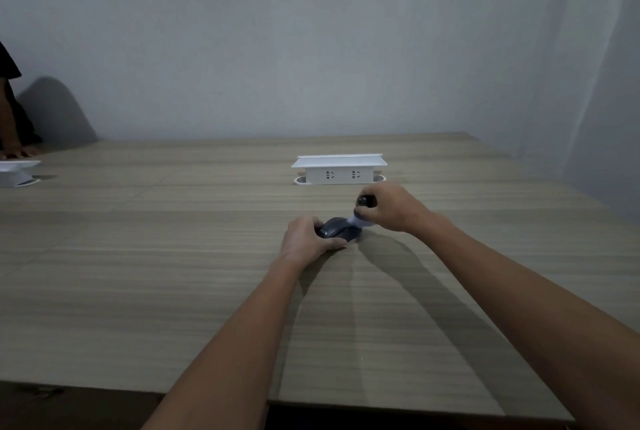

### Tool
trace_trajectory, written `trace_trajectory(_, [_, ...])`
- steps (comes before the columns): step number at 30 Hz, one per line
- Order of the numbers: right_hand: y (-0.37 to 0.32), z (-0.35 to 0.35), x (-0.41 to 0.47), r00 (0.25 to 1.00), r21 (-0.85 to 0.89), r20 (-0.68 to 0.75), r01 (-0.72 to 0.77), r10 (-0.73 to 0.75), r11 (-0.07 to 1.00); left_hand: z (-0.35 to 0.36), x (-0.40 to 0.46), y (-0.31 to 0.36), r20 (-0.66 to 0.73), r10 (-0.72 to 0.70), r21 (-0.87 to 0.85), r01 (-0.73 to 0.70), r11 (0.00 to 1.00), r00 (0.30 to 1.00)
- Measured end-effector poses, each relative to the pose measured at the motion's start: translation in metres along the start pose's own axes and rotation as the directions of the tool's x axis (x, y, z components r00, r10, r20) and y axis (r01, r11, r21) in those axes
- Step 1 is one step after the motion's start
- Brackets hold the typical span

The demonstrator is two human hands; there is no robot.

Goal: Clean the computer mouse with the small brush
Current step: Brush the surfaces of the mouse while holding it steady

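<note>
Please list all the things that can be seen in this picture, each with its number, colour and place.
computer mouse: 1, dark grey, on the table centre, held by the left hand
small brush: 1, black handle with pale bristles, in the right hand, bristles at the mouse's far end
socket box: 1, white, raised from the table beyond the hands, lid up
second white box: 1, white, left edge of the table, partly cut off
table: 1, light wood grain, fills the lower view
wall: 1, pale grey, behind the table
another person's hand: 1, far left, on the table
left hand: 1, gripping the mouse
right hand: 1, closed on the brush
</note>
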State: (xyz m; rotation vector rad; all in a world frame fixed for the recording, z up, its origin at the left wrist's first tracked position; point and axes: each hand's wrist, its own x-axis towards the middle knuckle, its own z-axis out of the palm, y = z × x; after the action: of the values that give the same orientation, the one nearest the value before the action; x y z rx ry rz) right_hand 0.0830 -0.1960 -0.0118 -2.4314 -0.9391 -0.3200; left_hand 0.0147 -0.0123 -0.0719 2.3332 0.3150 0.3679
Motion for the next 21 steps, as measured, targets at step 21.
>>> trace_trajectory(21, [0.014,0.011,-0.025,0.99,0.251,-0.081,-0.09,0.113,0.964,-0.011,0.012,0.002,0.111,0.086,-0.085,-0.076,0.993,0.99])
